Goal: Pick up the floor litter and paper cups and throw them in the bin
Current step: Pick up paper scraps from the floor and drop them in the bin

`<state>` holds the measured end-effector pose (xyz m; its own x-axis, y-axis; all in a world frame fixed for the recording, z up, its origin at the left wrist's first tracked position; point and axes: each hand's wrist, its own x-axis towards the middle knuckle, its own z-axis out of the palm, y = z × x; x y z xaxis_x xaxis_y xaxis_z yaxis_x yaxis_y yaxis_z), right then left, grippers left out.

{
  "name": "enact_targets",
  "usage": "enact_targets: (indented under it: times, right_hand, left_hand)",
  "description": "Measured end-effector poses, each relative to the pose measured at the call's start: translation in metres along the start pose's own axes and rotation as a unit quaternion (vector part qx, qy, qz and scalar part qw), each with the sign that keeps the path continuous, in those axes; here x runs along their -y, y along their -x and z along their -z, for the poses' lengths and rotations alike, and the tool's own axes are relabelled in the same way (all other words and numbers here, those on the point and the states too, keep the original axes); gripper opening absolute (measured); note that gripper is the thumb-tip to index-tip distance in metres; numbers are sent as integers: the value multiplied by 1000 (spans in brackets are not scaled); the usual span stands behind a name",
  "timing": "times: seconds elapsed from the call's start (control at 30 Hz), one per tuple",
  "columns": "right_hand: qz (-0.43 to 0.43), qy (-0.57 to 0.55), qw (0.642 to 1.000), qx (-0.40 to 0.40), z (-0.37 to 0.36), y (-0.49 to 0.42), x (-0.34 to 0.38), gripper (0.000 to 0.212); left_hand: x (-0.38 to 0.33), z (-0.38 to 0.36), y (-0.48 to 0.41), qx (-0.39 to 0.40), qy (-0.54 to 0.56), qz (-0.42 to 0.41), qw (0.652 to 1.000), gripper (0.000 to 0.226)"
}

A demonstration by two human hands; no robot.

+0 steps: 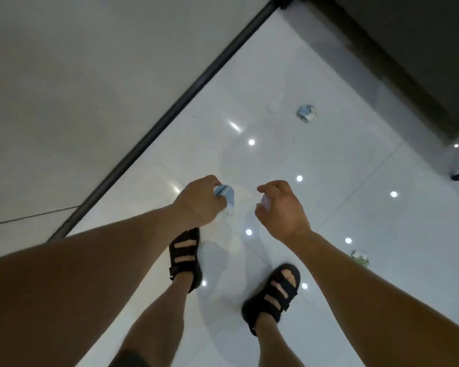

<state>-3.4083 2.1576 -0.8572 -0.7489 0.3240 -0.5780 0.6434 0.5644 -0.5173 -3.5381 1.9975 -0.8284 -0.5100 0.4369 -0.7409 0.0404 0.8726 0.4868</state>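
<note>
Blue-and-white paper, crushed flat, is what my left hand (200,201) carries: its fingers are curled round a crumpled cup (226,195), held above the glossy white floor (337,165) at about 12 o'clock from my left sandal (184,254). My right hand (282,207) hangs just beside it, fingers bent in and pinching a small white scrap (265,203), though blur softens the edges. Two more pieces lie on the tiles: a second crushed cup (306,113) out at 1 o'clock near the dark wall (408,49), and a greenish-white wad (360,258) at 4 o'clock, close by my right forearm. The risk I see is full hands. Reaching for another piece means loosening a hold, and the flattened cup could slip out and skid on the polished tile. No bin is in view, so a blind toss would likely miss.
</note>
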Motion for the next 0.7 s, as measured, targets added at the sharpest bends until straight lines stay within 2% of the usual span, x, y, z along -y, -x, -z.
enact_targets:
  times: [0.13, 0.3, 0.43, 0.7]
  right_hand:
    - [44, 51, 997, 35, 80, 48, 67, 39]
    - [100, 63, 992, 39, 147, 121, 142, 40]
    - [176, 87, 978, 65, 174, 189, 188, 40]
    - [272, 156, 942, 117, 185, 313, 262, 41]
  left_hand:
    - [-49, 69, 73, -56, 16, -5, 998, 30]
    - [-82, 126, 186, -156, 41, 17, 987, 37]
    - [-88, 125, 299, -237, 99, 71, 964, 38]
    - [-63, 82, 494, -314, 193, 161, 916, 37]
